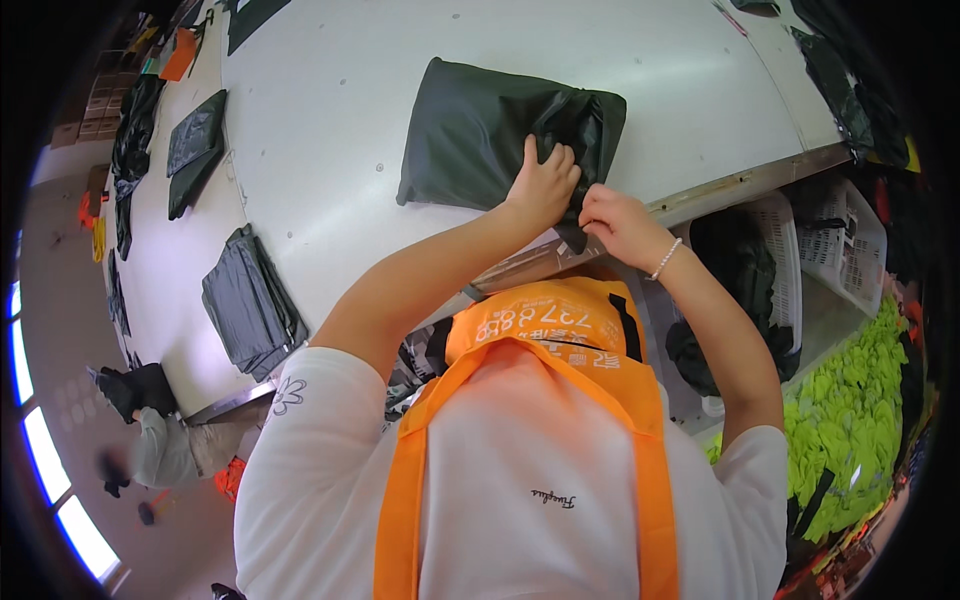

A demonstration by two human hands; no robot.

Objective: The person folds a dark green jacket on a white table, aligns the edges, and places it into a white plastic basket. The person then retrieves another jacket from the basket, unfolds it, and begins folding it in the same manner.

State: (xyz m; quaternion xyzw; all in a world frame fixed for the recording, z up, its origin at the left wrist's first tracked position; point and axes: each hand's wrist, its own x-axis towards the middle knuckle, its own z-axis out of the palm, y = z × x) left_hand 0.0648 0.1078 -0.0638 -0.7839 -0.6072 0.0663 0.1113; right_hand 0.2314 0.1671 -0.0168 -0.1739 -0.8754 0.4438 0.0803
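A dark, smooth, pouch-like bag (470,140) lies flat on the white table, its right end bunched and creased. My left hand (545,183) is on that bunched end, with its fingers curled into the material. Beside it, at the table's front edge, my right hand (625,228) is closed in a pinch at the bag's lower right corner. A dark flap of the bag hangs down between the hands over the edge. What lies under my right fingertips is hidden.
The white table (300,130) carries a stack of folded dark pieces (253,300) and another dark folded piece (197,145) on the left. Under its right edge stand white baskets (845,240) with dark material, near a lime-green heap (845,420). Another person (165,445) works at the far left.
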